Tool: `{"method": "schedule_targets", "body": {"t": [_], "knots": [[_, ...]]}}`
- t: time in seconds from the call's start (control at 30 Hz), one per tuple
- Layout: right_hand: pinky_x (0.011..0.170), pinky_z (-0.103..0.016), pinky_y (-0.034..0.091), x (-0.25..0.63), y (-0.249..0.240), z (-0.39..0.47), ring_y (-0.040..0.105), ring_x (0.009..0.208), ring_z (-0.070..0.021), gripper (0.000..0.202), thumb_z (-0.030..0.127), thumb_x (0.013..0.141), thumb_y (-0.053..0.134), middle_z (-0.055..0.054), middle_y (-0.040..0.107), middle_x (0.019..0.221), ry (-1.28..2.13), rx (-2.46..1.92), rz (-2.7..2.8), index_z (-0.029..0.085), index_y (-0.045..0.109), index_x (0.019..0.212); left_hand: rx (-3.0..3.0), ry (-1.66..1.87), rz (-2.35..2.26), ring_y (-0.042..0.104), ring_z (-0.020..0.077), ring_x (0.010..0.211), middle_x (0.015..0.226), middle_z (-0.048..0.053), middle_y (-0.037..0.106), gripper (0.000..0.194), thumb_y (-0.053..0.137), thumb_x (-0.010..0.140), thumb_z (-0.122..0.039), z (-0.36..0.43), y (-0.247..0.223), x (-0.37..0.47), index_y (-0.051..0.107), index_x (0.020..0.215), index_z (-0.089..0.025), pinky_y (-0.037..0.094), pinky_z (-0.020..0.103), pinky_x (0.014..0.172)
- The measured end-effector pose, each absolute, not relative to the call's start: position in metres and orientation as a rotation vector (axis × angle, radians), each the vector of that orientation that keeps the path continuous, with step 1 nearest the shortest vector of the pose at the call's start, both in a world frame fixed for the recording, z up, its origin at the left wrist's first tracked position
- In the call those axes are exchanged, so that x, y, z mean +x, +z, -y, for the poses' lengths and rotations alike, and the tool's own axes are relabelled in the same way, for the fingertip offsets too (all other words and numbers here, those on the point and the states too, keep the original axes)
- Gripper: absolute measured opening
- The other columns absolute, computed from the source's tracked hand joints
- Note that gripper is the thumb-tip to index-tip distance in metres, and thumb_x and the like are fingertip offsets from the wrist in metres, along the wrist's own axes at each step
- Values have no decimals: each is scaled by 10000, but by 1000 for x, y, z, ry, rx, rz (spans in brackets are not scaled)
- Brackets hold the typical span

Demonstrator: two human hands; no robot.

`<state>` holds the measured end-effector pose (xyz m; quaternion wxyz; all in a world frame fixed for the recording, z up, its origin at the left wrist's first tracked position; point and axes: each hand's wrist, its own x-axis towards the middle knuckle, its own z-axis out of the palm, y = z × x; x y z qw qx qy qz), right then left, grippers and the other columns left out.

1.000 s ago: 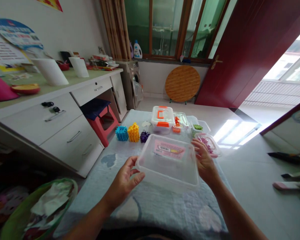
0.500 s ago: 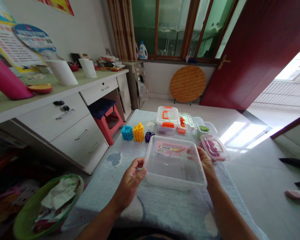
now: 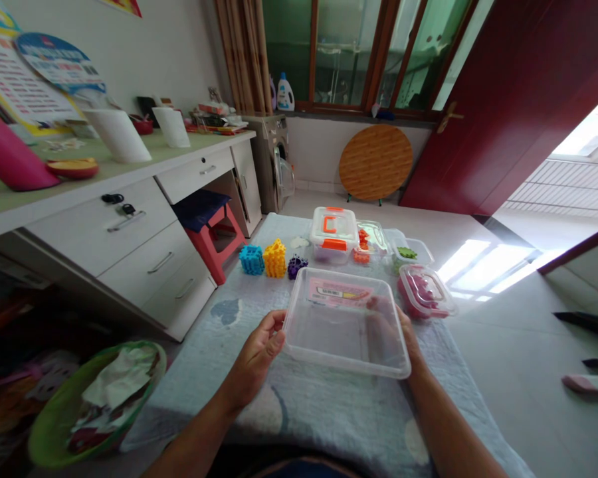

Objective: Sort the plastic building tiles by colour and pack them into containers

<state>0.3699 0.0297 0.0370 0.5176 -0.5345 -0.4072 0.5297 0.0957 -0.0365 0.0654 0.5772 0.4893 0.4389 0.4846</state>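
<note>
A clear rectangular plastic box (image 3: pixel 329 332), with a pink label on its far wall, is held between my two hands over the cloth-covered table (image 3: pixel 214 372). My left hand (image 3: pixel 259 355) grips its left side, thumb on the near corner. On the opposite side, my right hand (image 3: pixel 408 342) is closed round the wall, its fingers partly seen through the plastic. Beyond the box stand blue (image 3: pixel 252 259), yellow (image 3: pixel 275 258) and purple (image 3: pixel 298 267) blocks of interlocking pieces.
A lidded box with orange clips (image 3: pixel 335 236) stands at the table's far end. Near it are containers with orange pieces (image 3: pixel 362 247), green pieces (image 3: pixel 407 253) and dark pink pieces (image 3: pixel 425 292). A green waste basket (image 3: pixel 44 431) stands left, below the white desk (image 3: pixel 90 232).
The box has tipped slightly, so its open top faces me more. Both hands keep hold of it, and the view has shifted a little.
</note>
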Motion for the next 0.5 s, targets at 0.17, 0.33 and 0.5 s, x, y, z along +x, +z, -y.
{"method": "schedule_targets", "body": {"t": [0.17,0.33,0.5], "knots": [[593,-329,540,372,37,-30,672,692,-230,273,432,707,705,-25,743,877,1228,-1300,1016,256,710,914,1197,1093,-1010,583,251,1059,1156,85,636,454,532,897,-534,33,64,89,556,1209,-205,455,349,905],[581,-333,537,377,24,-32,669,685,-239,263,361,657,759,-13,731,840,1186,-1316,1044,263,704,896,1360,1135,-1287,598,223,1015,1142,86,636,398,452,943,-500,14,67,71,556,1167,-188,458,355,909],[646,-344,555,380,15,-34,685,753,-244,288,338,664,755,-16,735,912,1181,-1276,1027,279,711,942,1979,1023,-1583,587,240,1074,1161,90,641,293,540,888,-308,-32,82,60,565,1159,-201,460,414,966]]}}
